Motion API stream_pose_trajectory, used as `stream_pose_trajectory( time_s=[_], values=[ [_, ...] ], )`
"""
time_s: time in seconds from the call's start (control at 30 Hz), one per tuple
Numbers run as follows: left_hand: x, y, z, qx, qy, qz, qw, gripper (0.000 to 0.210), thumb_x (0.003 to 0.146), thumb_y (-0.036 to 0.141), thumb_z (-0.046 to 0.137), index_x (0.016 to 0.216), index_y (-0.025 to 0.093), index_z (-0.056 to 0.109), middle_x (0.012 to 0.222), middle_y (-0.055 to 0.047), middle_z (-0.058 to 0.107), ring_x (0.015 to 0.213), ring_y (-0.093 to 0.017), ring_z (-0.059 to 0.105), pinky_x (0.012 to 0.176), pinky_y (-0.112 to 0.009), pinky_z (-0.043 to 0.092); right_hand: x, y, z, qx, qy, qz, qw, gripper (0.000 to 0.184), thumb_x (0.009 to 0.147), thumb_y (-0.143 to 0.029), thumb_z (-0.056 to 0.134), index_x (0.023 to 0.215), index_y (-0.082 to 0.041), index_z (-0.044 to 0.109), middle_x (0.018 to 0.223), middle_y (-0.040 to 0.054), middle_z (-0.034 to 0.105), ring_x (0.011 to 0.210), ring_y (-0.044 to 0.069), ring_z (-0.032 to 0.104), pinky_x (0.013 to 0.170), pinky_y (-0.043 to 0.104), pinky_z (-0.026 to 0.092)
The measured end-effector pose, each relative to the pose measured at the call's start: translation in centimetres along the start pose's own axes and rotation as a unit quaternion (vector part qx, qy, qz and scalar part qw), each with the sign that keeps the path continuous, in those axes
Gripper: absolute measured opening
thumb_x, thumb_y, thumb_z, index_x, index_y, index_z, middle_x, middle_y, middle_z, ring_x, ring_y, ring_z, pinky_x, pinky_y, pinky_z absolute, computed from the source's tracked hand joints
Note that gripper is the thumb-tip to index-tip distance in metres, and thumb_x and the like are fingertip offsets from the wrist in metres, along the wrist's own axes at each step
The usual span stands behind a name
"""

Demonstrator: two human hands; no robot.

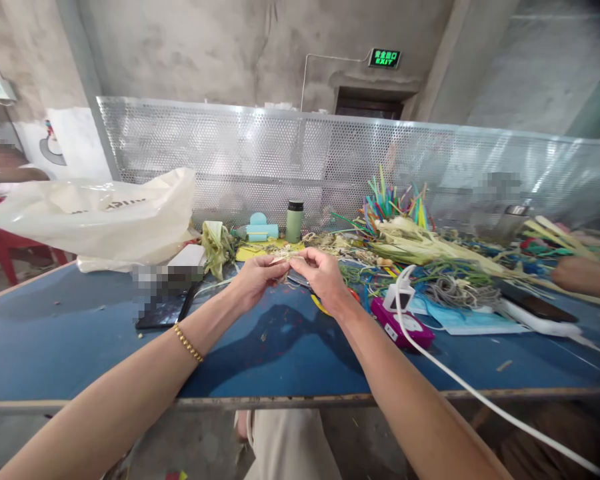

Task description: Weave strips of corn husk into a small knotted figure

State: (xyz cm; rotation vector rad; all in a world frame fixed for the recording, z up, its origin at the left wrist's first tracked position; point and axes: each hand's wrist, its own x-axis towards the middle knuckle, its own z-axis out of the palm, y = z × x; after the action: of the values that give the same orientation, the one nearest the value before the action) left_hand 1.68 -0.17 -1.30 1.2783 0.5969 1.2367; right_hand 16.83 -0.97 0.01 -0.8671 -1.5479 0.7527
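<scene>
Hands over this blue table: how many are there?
3: the wearer's left hand and right hand, together near centre, and a co-worker's hand at far right. Others may be hidden.

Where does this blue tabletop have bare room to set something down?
The tabletop is mostly bare left of the dark-screened device, and between the near edge and the left hand and right hand. Crowded beyond and right of them: husks, tangled cords, purple block.

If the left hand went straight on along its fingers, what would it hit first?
Likely the right hand, across the small, pale, straw-coloured fibrous piece pinched between them; exact depth is unclear.
</scene>
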Motion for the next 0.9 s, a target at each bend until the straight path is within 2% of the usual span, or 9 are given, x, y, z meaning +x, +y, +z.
stream_pose_trajectory(
  time_s=[0.27,0.37,0.47,0.57,0.73,0.9],
  values=[
    [-0.1,0.4,0.1,0.026,0.014,0.009,1.0,0.017,0.058,0.023,0.082,0.065,0.012,0.07,0.058,0.0,0.058,0.054,-0.009,0.044,0.054,-0.026,0.028,-0.2,-0.5,0.0,0.042,-0.025,0.033,0.998,0.026,0.066,-0.037,0.071,0.076,-0.015,0.063,0.066,-0.0013,0.059,0.06,0.012,0.049,0.058,0.026,0.036],
    [-0.2,0.6,0.3,0.005,0.008,-0.002,1.0,0.019,0.057,0.019,0.083,0.071,0.012,0.072,0.064,-0.001,0.062,0.057,-0.009,0.048,0.056,-0.026,0.031,-0.1,-0.5,0.0,0.081,-0.023,0.037,0.996,0.026,0.066,-0.037,0.072,0.077,-0.016,0.063,0.066,-0.0021,0.059,0.059,0.011,0.049,0.057,0.025,0.036],
    [-0.2,0.7,0.2,-0.025,0.015,-0.003,1.0,0.016,0.058,0.019,0.082,0.065,0.012,0.07,0.062,0.0,0.059,0.057,-0.009,0.048,0.056,-0.025,0.031,0.1,-0.3,-0.1,0.096,-0.021,0.054,0.994,0.029,0.068,-0.04,0.071,0.082,-0.016,0.064,0.071,-0.0001,0.063,0.061,0.012,0.053,0.057,0.025,0.038],
    [0.0,0.8,-0.3,-0.051,0.033,-0.018,0.998,0.017,0.059,0.019,0.083,0.066,0.013,0.068,0.061,0.001,0.058,0.055,-0.008,0.048,0.054,-0.025,0.031,0.2,-0.1,-0.3,0.048,-0.009,0.083,0.995,0.031,0.072,-0.046,0.067,0.076,-0.015,0.064,0.068,0.0019,0.064,0.059,0.013,0.056,0.054,0.025,0.039],
    [0.3,0.5,-0.9,-0.052,0.031,-0.03,0.998,0.02,0.059,0.019,0.084,0.069,0.013,0.068,0.059,0.002,0.055,0.053,-0.007,0.047,0.051,-0.023,0.029,-0.4,-0.2,-0.1,-0.035,-0.087,0.066,0.993,0.025,0.07,-0.038,0.069,0.064,-0.014,0.063,0.055,-0.001,0.058,0.053,0.011,0.051,0.053,0.024,0.037],
    [0.2,0.4,-0.8,-0.034,0.019,-0.031,0.999,0.021,0.059,0.023,0.084,0.071,0.012,0.069,0.06,0.001,0.057,0.052,-0.007,0.047,0.051,-0.023,0.03,-0.4,-0.1,0.2,-0.051,-0.046,0.051,0.996,0.023,0.07,-0.035,0.067,0.061,-0.015,0.061,0.053,-0.0019,0.055,0.05,0.01,0.048,0.051,0.024,0.035]
  ],
)
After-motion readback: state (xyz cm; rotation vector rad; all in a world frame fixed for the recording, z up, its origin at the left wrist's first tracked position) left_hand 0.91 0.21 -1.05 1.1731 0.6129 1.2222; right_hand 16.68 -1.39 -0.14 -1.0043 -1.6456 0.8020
